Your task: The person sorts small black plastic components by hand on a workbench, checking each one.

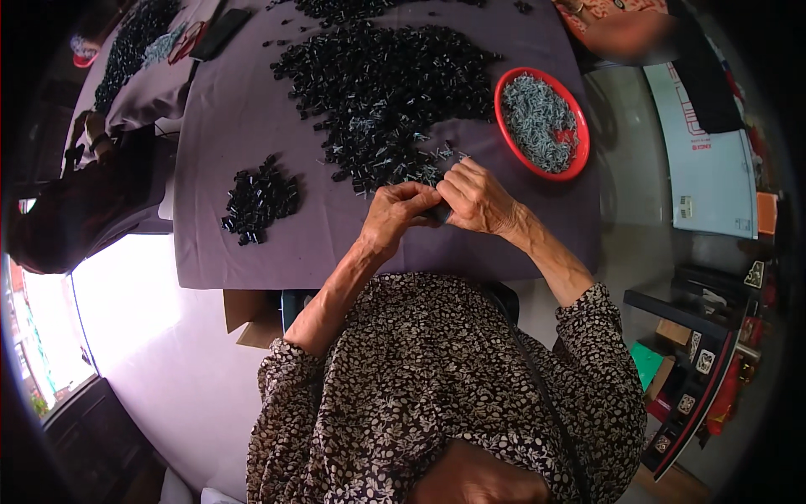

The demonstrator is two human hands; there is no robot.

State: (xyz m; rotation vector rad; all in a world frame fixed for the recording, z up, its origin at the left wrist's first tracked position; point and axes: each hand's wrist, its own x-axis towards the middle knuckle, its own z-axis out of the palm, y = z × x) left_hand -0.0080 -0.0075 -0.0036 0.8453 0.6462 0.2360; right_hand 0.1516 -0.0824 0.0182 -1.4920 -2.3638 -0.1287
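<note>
Both my hands meet over the near part of the purple-grey tablecloth [210,168]. My left hand [393,214] pinches a small black piece [438,212], its thumb and forefinger pressed together. Against the same piece, my right hand [477,200] is closed with curled fingers; whether a silver pin is in them is hidden. Just beyond my hands spreads a large heap of small black pieces [386,80], with some loose silvery pins [441,155] at its near edge. To the right, a red plastic basin [581,164] holds many silvery pins [537,118].
A smaller pile of black pieces [260,200] lies on the left. Another person's arm [101,143] is beside a second table at far left, with its own black heap [134,50]. A white box [714,185] and a dark cabinet [697,370] stand to the right.
</note>
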